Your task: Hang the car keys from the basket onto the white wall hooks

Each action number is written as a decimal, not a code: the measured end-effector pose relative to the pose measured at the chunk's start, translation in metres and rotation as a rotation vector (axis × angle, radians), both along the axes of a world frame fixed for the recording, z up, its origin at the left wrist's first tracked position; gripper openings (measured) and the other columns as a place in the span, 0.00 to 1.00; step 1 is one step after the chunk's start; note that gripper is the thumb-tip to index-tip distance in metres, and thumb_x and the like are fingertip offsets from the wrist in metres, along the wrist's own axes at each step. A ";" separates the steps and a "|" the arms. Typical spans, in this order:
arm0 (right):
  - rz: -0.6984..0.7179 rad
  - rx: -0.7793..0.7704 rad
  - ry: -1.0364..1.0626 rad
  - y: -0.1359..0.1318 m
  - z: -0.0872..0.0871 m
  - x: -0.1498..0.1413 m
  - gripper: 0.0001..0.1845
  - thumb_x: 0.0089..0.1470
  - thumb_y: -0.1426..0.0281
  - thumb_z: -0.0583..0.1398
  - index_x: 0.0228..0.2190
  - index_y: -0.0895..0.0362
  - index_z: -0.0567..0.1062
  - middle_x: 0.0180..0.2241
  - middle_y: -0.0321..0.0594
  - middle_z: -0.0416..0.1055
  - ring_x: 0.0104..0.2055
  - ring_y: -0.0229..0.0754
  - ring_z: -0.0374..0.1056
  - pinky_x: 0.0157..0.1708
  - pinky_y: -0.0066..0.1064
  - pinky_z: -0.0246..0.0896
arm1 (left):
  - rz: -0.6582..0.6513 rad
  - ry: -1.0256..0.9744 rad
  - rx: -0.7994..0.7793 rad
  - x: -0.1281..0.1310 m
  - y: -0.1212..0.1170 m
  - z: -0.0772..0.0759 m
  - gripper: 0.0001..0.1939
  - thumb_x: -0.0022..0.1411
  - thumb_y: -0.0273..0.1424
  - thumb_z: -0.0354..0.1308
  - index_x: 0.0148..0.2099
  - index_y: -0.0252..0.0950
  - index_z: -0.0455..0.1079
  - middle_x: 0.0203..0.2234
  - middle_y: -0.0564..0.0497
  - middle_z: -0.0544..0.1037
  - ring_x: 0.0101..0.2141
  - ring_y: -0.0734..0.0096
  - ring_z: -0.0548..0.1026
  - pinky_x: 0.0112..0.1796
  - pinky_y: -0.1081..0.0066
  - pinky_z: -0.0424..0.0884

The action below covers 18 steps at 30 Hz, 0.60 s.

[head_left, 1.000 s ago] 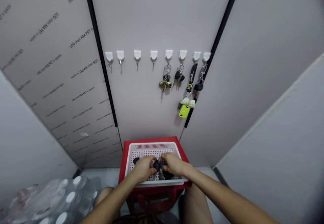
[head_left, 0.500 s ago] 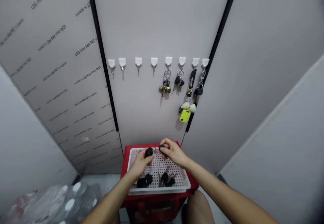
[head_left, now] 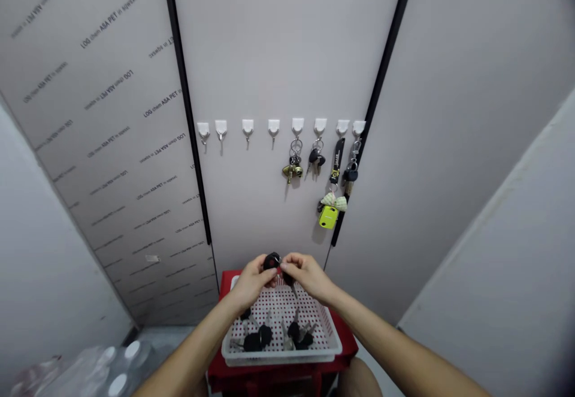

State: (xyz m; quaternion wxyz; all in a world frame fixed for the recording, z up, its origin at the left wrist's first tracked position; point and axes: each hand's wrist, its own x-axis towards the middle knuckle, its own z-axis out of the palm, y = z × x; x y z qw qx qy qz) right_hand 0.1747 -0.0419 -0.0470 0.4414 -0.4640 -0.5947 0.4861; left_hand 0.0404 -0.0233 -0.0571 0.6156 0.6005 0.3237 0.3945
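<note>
Above a white plastic basket [head_left: 281, 358], my two hands are close together. My left hand [head_left: 250, 284] grips a round black key fob [head_left: 272, 261] between thumb and fingers. Touching the metal ring beside the fob, my right hand [head_left: 309, 276] is closed in a pinch, and a key with a black head [head_left: 288, 279] hangs below its fingers. Fob and key seem joined by the ring, though fingers partly cover it. In the basket lie two bunches of black-headed keys, one on the left [head_left: 259, 339] and one on the right [head_left: 300, 335].
The basket stands on a red box [head_left: 348, 331]. White wall hooks [head_left: 248, 126] run in a row; those on the right carry keys, including brass keys [head_left: 293, 170] and a yellow-green tag [head_left: 328, 217]. Clear bottles with white caps [head_left: 132, 350] stand at lower left.
My hands have come together, the right moving toward the fob in the left, and the hanging key now shows below the right fingers. The view has tilted slightly up.
</note>
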 end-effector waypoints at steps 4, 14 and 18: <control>0.087 -0.214 0.171 0.000 0.012 0.001 0.17 0.37 0.58 0.52 0.20 0.61 0.62 0.14 0.31 0.60 0.14 0.28 0.54 0.16 0.23 0.49 | 0.005 0.100 0.180 -0.005 0.004 0.016 0.08 0.44 0.27 0.49 0.32 0.32 0.60 0.20 0.56 0.64 0.21 0.81 0.61 0.25 0.77 0.59; -0.022 -0.096 0.189 0.006 0.046 -0.008 0.11 0.33 0.66 0.57 0.17 0.61 0.61 0.12 0.28 0.59 0.13 0.26 0.54 0.14 0.20 0.48 | 0.033 0.380 0.503 -0.022 0.009 0.040 0.12 0.45 0.25 0.46 0.36 0.34 0.62 0.25 0.54 0.67 0.26 0.78 0.63 0.29 0.77 0.59; -0.115 0.087 0.131 0.018 0.087 -0.012 0.09 0.33 0.68 0.56 0.17 0.61 0.61 0.11 0.28 0.58 0.12 0.26 0.54 0.13 0.20 0.48 | 0.081 0.308 0.490 -0.024 0.017 0.059 0.11 0.46 0.26 0.45 0.35 0.33 0.62 0.17 0.57 0.63 0.20 0.81 0.61 0.24 0.78 0.59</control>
